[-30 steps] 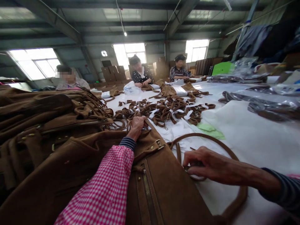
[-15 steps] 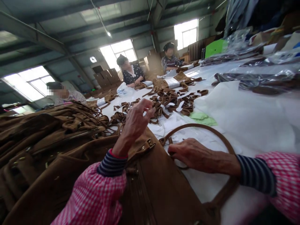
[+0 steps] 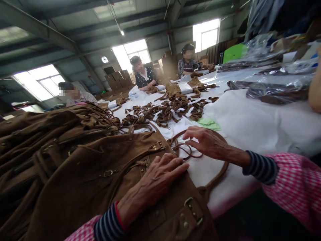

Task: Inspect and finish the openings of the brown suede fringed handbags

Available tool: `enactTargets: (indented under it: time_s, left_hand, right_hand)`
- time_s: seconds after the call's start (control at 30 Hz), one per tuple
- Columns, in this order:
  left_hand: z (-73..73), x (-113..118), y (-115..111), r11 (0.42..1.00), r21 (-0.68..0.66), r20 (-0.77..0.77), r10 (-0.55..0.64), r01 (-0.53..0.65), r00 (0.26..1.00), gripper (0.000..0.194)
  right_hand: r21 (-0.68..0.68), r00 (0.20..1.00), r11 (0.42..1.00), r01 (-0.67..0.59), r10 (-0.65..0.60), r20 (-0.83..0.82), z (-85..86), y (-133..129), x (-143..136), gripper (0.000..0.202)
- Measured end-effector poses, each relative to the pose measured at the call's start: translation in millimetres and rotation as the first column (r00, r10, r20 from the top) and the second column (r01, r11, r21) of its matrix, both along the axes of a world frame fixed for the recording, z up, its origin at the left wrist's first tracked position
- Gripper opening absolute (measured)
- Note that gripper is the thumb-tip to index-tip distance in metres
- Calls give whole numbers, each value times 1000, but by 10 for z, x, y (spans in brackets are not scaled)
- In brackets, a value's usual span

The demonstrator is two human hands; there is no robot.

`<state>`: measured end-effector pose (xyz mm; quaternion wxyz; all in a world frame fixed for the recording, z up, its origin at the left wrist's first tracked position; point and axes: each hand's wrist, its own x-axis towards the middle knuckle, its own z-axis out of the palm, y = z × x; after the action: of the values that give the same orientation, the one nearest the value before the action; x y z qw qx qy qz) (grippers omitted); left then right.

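A brown suede bag (image 3: 100,174) with brass buckles lies in front of me on the white table (image 3: 250,124). My left hand (image 3: 156,179) rests flat on its front panel, fingers spread, holding nothing. My right hand (image 3: 207,142) lies on the bag's looped brown strap (image 3: 215,174) where thin cords curl beside it, fingers apart over the strap. Both arms wear pink checked sleeves over striped cuffs.
More brown suede bags (image 3: 42,130) are heaped at the left. A pile of rolled brown straps (image 3: 170,110) with white tags lies mid-table beside green paper (image 3: 209,124). Plastic-wrapped goods (image 3: 273,90) lie at the right. Three people sit at the far end.
My left hand left the bag's top edge, rose, then came down flat on the bag's front nearer me. My right hand slid along the strap away from me. The bag now lies turned.
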<state>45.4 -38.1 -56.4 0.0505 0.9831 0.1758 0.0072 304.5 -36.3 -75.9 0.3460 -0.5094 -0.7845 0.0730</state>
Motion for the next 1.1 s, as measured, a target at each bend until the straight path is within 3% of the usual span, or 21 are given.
enactTargets:
  time_s: [0.13, 0.2, 0.3, 0.4, 0.53, 0.6, 0.7, 0.8, 0.9, 1.0, 1.1]
  left_hand:
    - [-42, 100, 6, 989, 139, 32, -59, 54, 998, 26]
    - [-95, 90, 15, 971, 238, 139, -69, 35, 988, 16]
    - [-155, 9, 20, 944, 329, 380, -121, -12, 917, 18]
    - [-161, -75, 14, 944, 327, 539, -154, -37, 828, 21]
    - [-153, -115, 2, 948, 311, 602, -145, -64, 786, 24]
    - [-168, -124, -3, 946, 318, 607, -148, -68, 781, 26]
    - [-211, -143, -6, 949, 301, 613, -120, -90, 781, 26]
    - [-267, -138, 22, 956, 272, 622, -90, -107, 778, 25]
    - [-319, -88, 96, 935, 341, 633, -150, -100, 760, 24]
    - [-368, -38, 175, 877, 453, 653, -206, -158, 729, 24]
    - [-422, -26, 215, 842, 491, 662, -195, -222, 724, 24]
  right_hand:
    - [-151, 998, 987, -57, 53, -31, -14, -376, 84, 15]
    - [-202, 995, 974, -98, 94, -31, -55, -538, 57, 15]
    - [-262, 991, 957, -125, 133, 12, -69, -694, -42, 16]
    - [-272, 989, 952, -142, 145, -9, -32, -700, -171, 16]
    - [-242, 964, 941, -239, 199, -179, 10, -539, -351, 22]
    - [-273, 926, 895, -353, 292, -238, 6, -447, -443, 30]
    - [-378, 844, 771, -512, 370, -389, -51, -348, -575, 25]
    - [-440, 761, 667, -601, 308, -571, -150, -299, -676, 22]
    - [-447, 696, 617, -648, 241, -676, -205, -274, -715, 28]
    - [-489, 702, 573, -658, 232, -673, -142, -275, -669, 29]
    - [-538, 776, 581, -611, 304, -553, 23, -323, -559, 15]
